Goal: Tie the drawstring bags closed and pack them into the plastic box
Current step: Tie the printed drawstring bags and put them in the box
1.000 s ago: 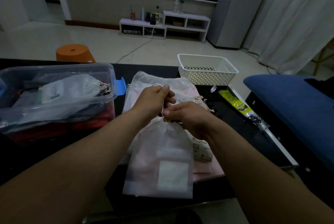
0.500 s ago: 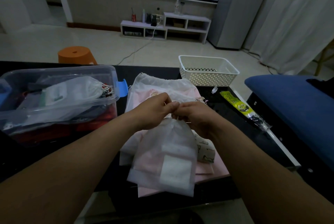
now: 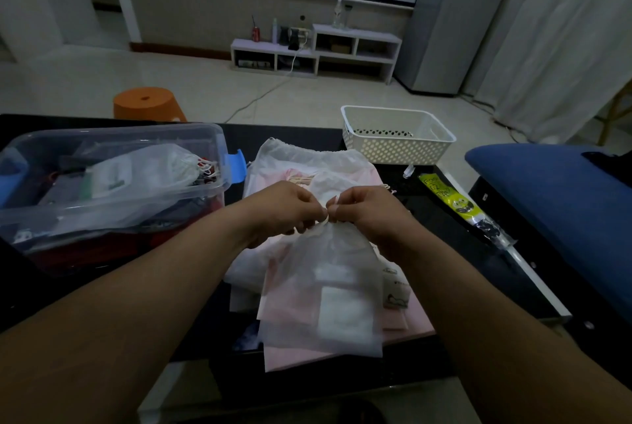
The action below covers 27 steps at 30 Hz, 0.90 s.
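Over the pile [image 3: 307, 164], left hand [image 3: 284, 208] and right hand [image 3: 372, 215] pinching drawstring [image 3: 326, 215] of bag [image 3: 335, 287], packet [image 3: 455, 201] lettering illegible.

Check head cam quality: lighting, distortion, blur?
Head view: dim, black table nearly featureless; wide-angle bows the room edges; left hand, right hand and the drawstring bag sharp enough, the cord they pinch hard to resolve.

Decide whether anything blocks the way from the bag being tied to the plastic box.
Nothing visible does. The left hand and right hand pinch the drawstring bag at its neck; the plastic box sits open-topped to its left, though a packed bag fills it near the rim.
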Motion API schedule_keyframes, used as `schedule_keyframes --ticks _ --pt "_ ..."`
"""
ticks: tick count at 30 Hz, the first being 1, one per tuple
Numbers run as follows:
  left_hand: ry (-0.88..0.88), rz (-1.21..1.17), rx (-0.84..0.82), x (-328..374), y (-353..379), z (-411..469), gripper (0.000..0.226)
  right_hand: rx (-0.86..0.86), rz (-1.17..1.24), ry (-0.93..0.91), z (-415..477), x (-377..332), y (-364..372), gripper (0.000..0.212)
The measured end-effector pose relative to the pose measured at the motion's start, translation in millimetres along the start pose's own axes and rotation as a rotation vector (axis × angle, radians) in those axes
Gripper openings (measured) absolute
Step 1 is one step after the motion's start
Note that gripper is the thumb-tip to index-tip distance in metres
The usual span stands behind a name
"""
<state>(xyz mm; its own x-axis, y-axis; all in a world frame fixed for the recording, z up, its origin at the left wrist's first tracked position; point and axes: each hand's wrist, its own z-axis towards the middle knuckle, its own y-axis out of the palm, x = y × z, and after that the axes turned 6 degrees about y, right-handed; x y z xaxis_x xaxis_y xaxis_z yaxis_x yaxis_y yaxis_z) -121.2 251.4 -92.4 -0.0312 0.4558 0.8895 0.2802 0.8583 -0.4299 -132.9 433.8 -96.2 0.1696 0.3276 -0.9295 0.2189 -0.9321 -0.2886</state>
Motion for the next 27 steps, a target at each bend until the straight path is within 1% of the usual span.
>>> schedule_keyframes --ticks 3,5,9,13,15,20,27 --pt "0.053 0.027 0.033 -5 3 2 0.008 -0.017 0.001 -0.009 -1 1 -1 0.009" --pt "0.091 0.008 0.042 -8 4 3 0.004 -0.028 0.01 -0.009 -2 1 -4 0.001" --pt "0.155 -0.05 0.029 -14 5 6 0.011 -0.04 0.007 -0.008 -3 -1 -8 0.015" --pt "0.166 -0.017 -0.017 -14 8 5 0.012 -0.037 -0.015 -0.039 -3 0 -9 0.013" --pt "0.166 0.014 0.016 -16 9 6 0.009 0.007 -0.077 -0.082 -3 2 -8 0.011" --pt "0.162 0.063 0.048 -17 12 6 0.015 0.121 -0.293 -0.218 -1 5 -4 0.009" --pt "0.18 0.07 0.096 -20 19 8 0.018 0.186 -0.465 -0.276 1 6 -1 0.008"
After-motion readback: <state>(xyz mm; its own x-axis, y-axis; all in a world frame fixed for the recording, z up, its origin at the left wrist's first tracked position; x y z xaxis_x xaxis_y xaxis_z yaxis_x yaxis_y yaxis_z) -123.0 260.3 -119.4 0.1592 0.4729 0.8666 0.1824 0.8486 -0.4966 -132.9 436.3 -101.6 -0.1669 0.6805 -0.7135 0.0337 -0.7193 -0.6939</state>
